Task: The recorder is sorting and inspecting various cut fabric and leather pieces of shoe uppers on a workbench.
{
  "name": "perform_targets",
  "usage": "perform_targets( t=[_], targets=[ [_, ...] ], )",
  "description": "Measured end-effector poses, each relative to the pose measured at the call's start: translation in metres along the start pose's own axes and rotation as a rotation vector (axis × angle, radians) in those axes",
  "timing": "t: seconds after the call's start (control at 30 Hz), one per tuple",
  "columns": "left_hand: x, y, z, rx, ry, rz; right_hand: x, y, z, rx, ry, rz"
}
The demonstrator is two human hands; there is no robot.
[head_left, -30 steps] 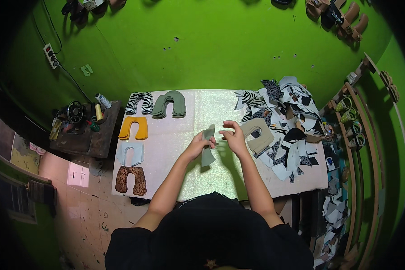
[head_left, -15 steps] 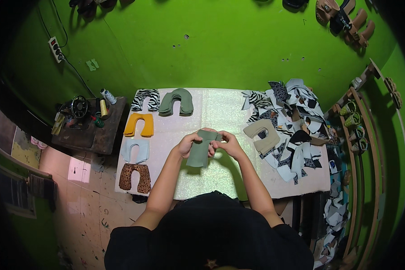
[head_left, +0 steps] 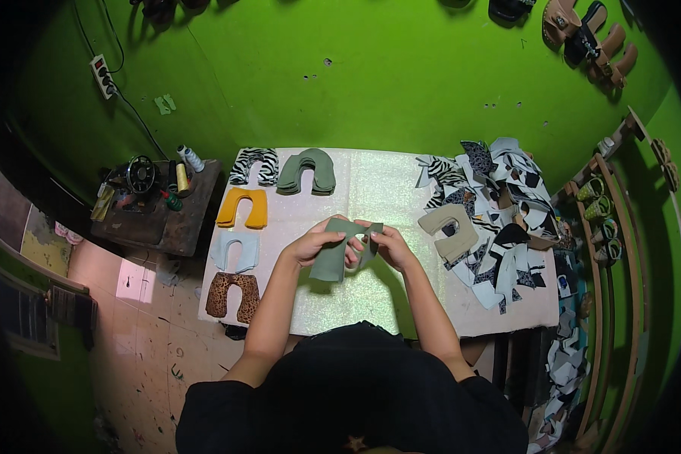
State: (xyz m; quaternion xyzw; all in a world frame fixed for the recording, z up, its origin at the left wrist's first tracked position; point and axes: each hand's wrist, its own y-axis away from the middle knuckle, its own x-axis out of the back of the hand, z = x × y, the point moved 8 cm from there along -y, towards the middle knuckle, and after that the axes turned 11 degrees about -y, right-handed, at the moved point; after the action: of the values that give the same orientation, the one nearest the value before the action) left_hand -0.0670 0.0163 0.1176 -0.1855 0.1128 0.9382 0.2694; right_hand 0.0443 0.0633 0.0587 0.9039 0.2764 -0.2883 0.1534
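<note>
Above the middle of the table I hold a green U-shaped piece of sheet material, which looks like a shoe-upper cutout. My left hand pinches its left leg, thumb on top, and that leg hangs downward. With thumb and fingers, my right hand grips the piece's right side, which is bent and partly hidden. Farther off lies a stack of matching green pieces. Beside it, down the table's left edge, run zebra-patterned, yellow-orange, pale grey and leopard-patterned U-shaped stacks.
Right of my hands sits a beige U-shaped stack against a heap of offcuts. A sewing machine's handwheel and thread spools stand on a dark side table at left. Wooden racks with sandals line the right.
My right hand has drawn the green piece's right side outward, so its U opening shows between my hands. My view has shifted slightly, moving the whole scene a little right.
</note>
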Motion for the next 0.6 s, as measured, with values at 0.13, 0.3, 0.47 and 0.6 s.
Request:
perform_targets(
  t=[0.13, 0.3, 0.47, 0.6],
  targets=[
    [-0.009, 0.004, 0.007, -0.039, 0.074, -0.054, -0.013, 0.0, 0.022, -0.175, -0.313, -0.24],
    [-0.016, 0.015, 0.018, -0.089, 0.222, -0.204, -0.034, -0.004, 0.032, -0.231, -0.401, -0.425],
    [0.012, 0.035, 0.029, -0.132, 0.164, -0.066, -0.056, -0.008, 0.001, -0.124, -0.07, -0.332],
    [0.042, 0.049, 0.021, -0.056, -0.04, 0.145, -0.053, -0.014, -0.01, -0.136, 0.25, -0.252]
  ],
)
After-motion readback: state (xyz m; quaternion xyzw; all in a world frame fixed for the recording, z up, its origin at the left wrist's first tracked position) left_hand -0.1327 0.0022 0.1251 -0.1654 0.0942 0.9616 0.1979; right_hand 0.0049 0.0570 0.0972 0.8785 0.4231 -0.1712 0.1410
